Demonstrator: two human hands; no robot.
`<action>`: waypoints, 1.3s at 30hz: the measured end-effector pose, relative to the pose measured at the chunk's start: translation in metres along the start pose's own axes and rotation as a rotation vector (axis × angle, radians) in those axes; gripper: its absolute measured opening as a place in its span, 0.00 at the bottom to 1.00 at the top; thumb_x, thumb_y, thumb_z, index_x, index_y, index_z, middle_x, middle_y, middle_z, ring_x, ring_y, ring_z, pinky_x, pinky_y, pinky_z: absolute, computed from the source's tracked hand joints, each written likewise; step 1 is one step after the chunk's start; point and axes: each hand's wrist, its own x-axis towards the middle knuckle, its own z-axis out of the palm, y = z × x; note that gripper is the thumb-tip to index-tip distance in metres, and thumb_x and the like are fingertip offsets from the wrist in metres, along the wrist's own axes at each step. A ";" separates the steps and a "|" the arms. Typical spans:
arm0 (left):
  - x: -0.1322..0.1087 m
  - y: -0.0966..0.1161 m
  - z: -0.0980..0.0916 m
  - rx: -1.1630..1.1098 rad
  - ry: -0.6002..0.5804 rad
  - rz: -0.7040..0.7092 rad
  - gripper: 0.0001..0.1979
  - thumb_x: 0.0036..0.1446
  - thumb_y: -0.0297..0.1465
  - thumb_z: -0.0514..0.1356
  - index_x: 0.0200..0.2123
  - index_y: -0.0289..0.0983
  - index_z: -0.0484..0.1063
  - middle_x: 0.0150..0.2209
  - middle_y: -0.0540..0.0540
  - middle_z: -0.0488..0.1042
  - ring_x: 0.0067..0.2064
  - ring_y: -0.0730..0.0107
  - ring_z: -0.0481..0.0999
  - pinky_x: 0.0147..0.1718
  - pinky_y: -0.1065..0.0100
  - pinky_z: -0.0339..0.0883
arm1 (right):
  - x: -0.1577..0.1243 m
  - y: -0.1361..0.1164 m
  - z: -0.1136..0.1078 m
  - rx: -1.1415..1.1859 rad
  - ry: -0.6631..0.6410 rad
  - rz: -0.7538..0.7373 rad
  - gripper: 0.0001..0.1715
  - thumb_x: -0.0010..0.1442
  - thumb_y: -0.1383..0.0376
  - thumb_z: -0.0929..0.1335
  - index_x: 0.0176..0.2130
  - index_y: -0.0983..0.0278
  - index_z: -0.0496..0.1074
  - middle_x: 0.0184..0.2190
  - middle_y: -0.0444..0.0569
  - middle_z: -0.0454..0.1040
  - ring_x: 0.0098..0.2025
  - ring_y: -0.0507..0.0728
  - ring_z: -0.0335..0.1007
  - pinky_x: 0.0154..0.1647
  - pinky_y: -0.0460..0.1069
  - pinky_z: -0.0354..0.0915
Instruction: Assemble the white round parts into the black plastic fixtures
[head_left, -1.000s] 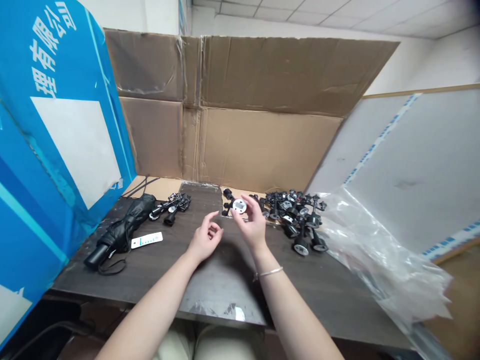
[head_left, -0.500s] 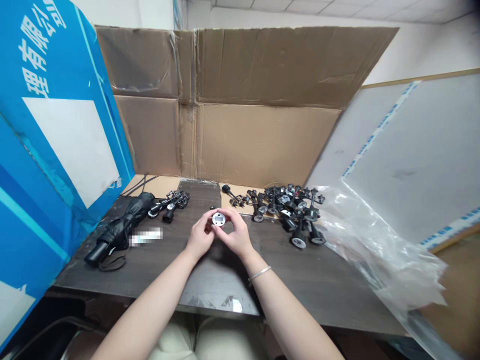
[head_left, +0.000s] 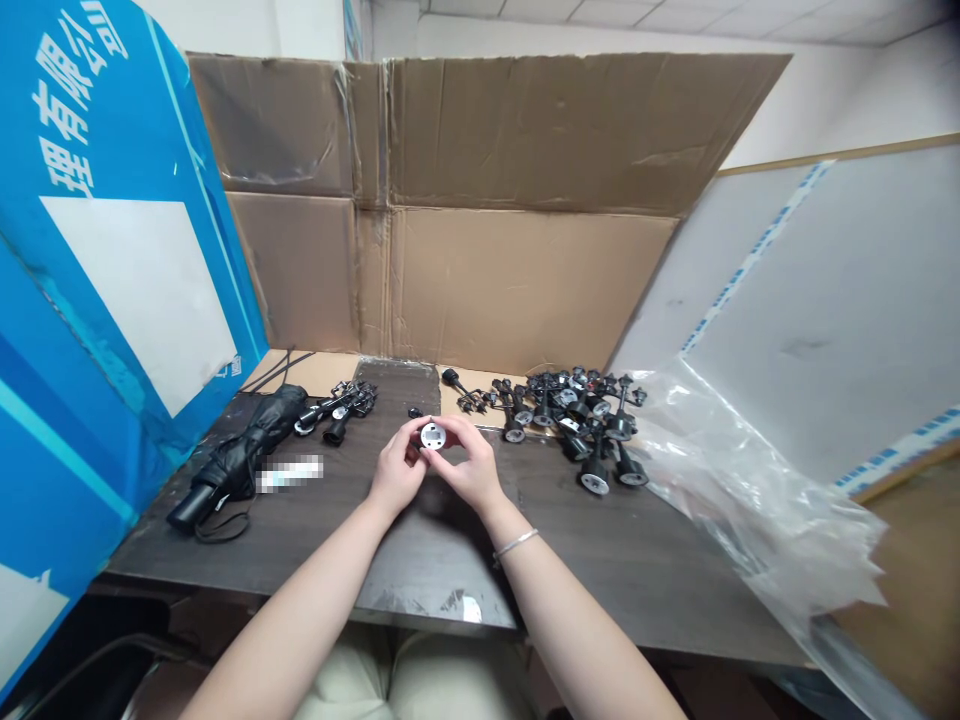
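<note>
Over the middle of the table, my left hand (head_left: 400,465) and my right hand (head_left: 471,462) close their fingertips around a small round part (head_left: 433,435). Its white, slotted end face is turned toward me. Fingers hide its sides and whatever lies behind, so its exact kind is unclear. Just beyond my left fingertips is a small black piece (head_left: 415,412) on the tabletop. A heap of black cup-shaped parts with white ends and thin jointed rods (head_left: 581,405) lies to the right of my hands. A few similar parts (head_left: 339,425) are on the left.
On the left of the dark table (head_left: 600,560) lies a folded black umbrella (head_left: 251,445) with a strap, beside a blurred-out strip (head_left: 289,474). Cardboard (head_left: 525,280) stands upright along the back. Crumpled clear plastic (head_left: 757,500) hangs over the right edge; a blue panel (head_left: 210,250) borders the left.
The round part has turned a little between my fingers, its face slots shifting. Both hands keep their hold in nearly the same place. The whole view has slid very slightly.
</note>
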 end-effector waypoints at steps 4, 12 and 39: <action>0.000 0.000 0.000 -0.005 -0.002 -0.035 0.22 0.48 0.25 0.56 0.49 0.39 0.63 0.38 0.46 0.72 0.26 0.78 0.69 0.27 0.73 0.67 | -0.002 0.002 0.000 0.112 -0.024 0.112 0.17 0.51 0.65 0.68 0.43 0.61 0.69 0.42 0.53 0.70 0.38 0.55 0.70 0.34 0.50 0.71; 0.000 0.000 0.000 -0.040 -0.018 -0.038 0.22 0.47 0.25 0.56 0.49 0.38 0.64 0.41 0.44 0.72 0.31 0.73 0.72 0.30 0.71 0.69 | -0.003 0.007 0.003 0.194 -0.055 0.193 0.22 0.48 0.63 0.70 0.46 0.61 0.68 0.44 0.53 0.69 0.39 0.56 0.70 0.35 0.50 0.72; 0.000 0.008 -0.004 0.082 0.104 0.027 0.11 0.59 0.33 0.47 0.41 0.38 0.66 0.39 0.46 0.74 0.39 0.71 0.74 0.39 0.71 0.66 | -0.009 0.006 0.015 0.053 -0.036 0.293 0.17 0.60 0.58 0.59 0.40 0.63 0.71 0.33 0.50 0.72 0.35 0.55 0.69 0.37 0.49 0.67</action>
